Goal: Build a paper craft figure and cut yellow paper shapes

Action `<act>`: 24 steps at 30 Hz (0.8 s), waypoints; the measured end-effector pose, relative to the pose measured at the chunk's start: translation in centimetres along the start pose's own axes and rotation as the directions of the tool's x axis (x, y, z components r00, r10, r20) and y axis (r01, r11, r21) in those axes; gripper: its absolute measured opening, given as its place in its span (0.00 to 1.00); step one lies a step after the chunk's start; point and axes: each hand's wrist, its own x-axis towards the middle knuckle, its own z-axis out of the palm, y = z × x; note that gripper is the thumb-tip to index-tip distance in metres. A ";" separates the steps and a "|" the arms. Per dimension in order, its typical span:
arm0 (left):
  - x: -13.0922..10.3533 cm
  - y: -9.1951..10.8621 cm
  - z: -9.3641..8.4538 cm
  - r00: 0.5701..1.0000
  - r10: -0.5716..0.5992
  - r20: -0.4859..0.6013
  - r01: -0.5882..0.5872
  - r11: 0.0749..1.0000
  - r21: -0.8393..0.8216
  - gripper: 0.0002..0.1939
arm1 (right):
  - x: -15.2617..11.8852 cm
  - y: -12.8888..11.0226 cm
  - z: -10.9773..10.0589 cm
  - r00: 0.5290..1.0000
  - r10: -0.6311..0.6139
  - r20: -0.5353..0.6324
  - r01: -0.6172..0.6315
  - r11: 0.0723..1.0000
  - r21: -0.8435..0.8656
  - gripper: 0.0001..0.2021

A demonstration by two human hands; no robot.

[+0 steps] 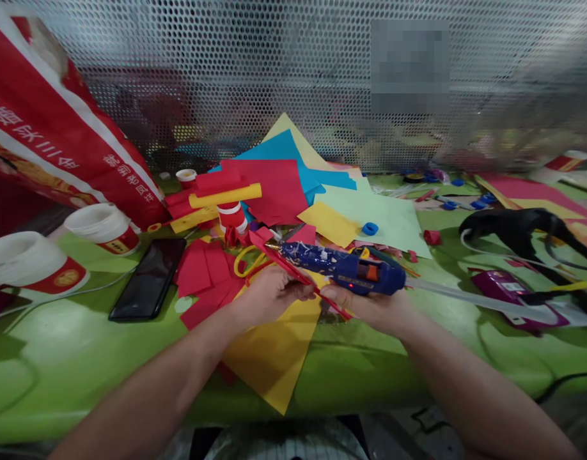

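My right hand is wrapped round a blue glue gun, whose metal tip points left. A clear glue stick trails from its back end. In my left hand, closed fingers hold a thin folded strip of red paper, which slants down to the right under the gun's nozzle. The tip is close to the strip's upper end; whether they touch I cannot tell. Below both hands lies a yellow sheet. Yellow-handled scissors rest just beyond my left hand, beside red paper pieces.
Left are a black phone, paper cups and a large red bag. Coloured sheets lie behind the hands, against a perforated metal screen. A purple device and a black strap are at right.
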 end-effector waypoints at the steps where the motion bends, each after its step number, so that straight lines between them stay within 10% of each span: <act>1: 0.0 0.0 0.1 1.000 0.005 0.000 -0.005 1.000 -0.009 0.06 | 0.0 0.0 0.0 1.000 0.004 -0.010 -0.004 1.000 -0.004 0.11; 18: 0.2 0.8 0.1 0.996 0.067 0.060 -0.077 0.979 0.188 0.08 | 0.1 0.0 -0.2 0.996 -0.017 -0.085 0.016 1.000 -0.013 0.13; 24: 0.0 1.5 -1.2 0.934 -0.047 -0.355 -0.002 0.990 -0.138 0.05 | 0.2 0.6 -1.2 0.966 -0.002 -0.257 0.044 0.987 0.155 0.18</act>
